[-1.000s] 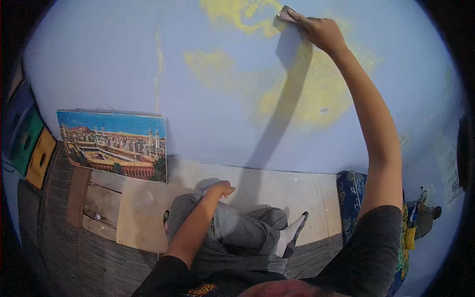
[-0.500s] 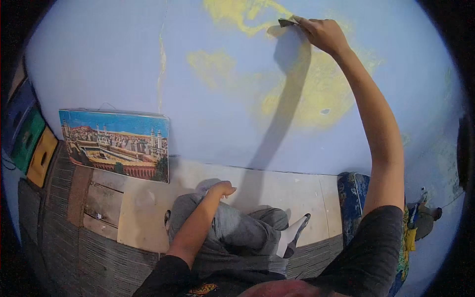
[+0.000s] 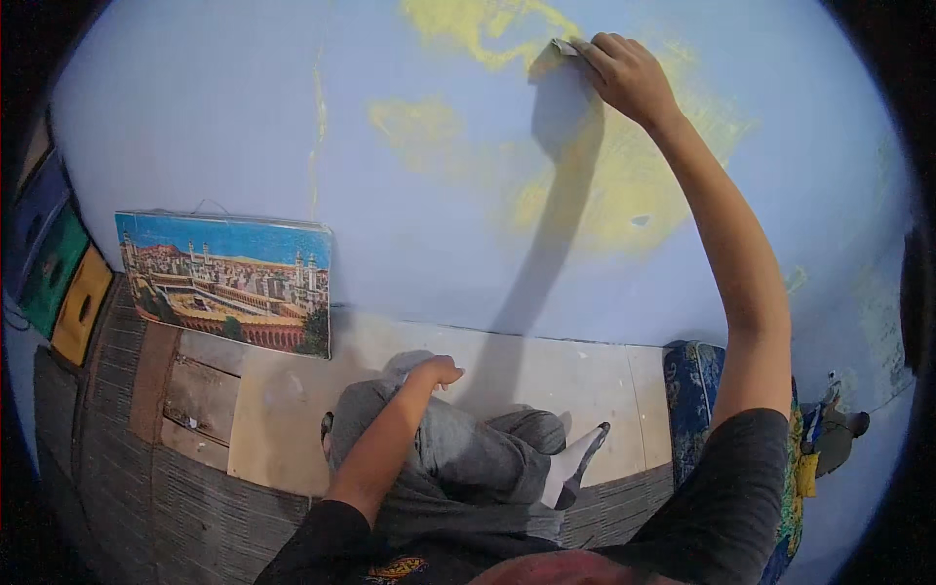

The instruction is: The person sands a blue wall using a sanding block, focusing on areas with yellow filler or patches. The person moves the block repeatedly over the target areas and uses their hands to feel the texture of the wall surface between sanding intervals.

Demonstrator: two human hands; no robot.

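Against the upper part of the pale blue wall [image 3: 419, 244], my raised right hand [image 3: 629, 78] pinches a small folded piece of sandpaper [image 3: 565, 47], light on one face and dark on the other. It is at the right edge of a worn yellow patch [image 3: 478, 34] in the paint. Below the hand spreads a larger yellow patch [image 3: 634, 185], crossed by the arm's shadow. My left hand [image 3: 436, 372] rests over my bent knee, fingers curled in, with nothing seen in it.
A framed mosque picture [image 3: 229, 283] leans on the wall at left, near coloured drawers [image 3: 83, 307]. A blue patterned cushion [image 3: 692, 395] stands right of my crossed legs [image 3: 478, 453]. Pale board [image 3: 283, 429] and dark ribbed matting [image 3: 214, 502] cover the floor.
My right hand has shifted slightly left with the sandpaper, its knuckles turned up a little more. My left hand stays on the knee.
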